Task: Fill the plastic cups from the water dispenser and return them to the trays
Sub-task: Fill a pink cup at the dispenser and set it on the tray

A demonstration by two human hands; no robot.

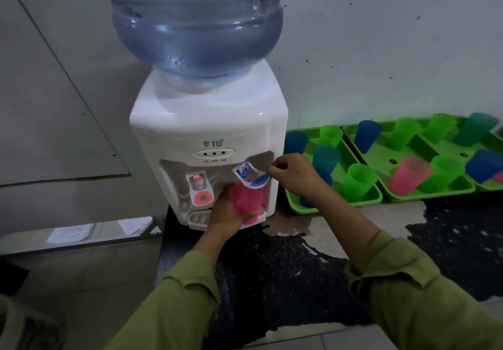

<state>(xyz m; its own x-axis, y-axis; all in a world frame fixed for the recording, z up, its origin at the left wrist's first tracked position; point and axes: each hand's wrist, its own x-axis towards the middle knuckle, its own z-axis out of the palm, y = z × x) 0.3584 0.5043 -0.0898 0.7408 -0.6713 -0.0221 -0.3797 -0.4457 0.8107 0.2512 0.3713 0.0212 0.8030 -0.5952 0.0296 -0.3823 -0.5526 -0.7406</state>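
A left hand (227,214) curled its fingers round a pink plastic cup (249,200), steadying it under the blue tap (251,178) of a white water dispenser (209,131), while the right hand (295,172) pinched the tap's lever, apparently to release water, beside green trays (326,208) of cups.

The single head-worn camera is looking forward and down, sitting close to the water dispenser (209,120); trays (381,155) are filling the right side.
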